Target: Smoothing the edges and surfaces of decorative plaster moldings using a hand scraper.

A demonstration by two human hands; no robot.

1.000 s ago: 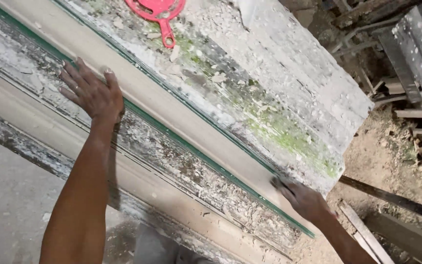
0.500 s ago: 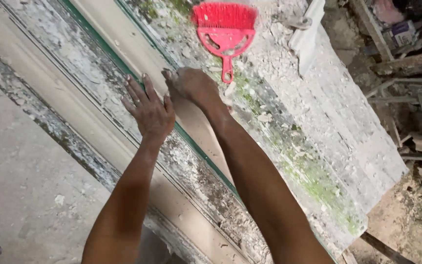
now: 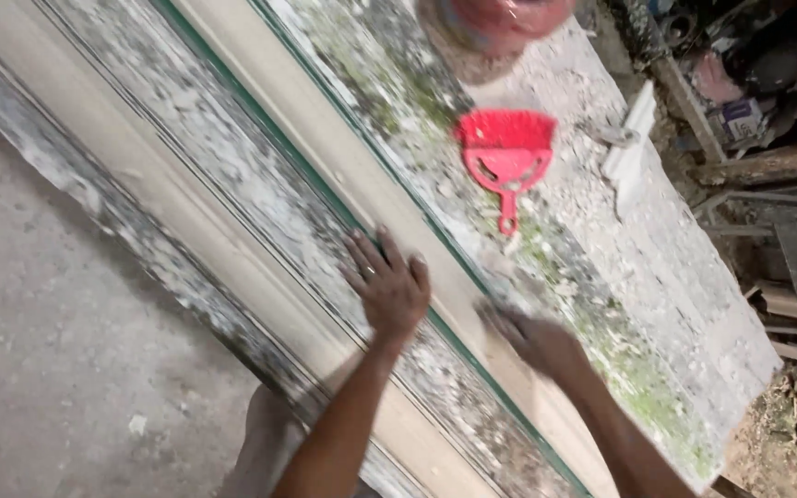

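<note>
Both hands now sit below the red brush: left hand flat, fingers spread, on the long moulding; right hand, blurred, has slid lower, grip unclear.

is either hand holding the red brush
No, the red brush lies by itself on the speckled slab, while the left hand and right hand rest lower down on the long moulding.

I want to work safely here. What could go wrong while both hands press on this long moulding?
1. The left hand lies flat on the long pale moulding, whose green edge strip could scrape the fingers.
2. The right hand is blurred, so it moves fast over the rough, crusted slab and might be grazed.
3. The red brush lies loose and could be knocked off.
</note>
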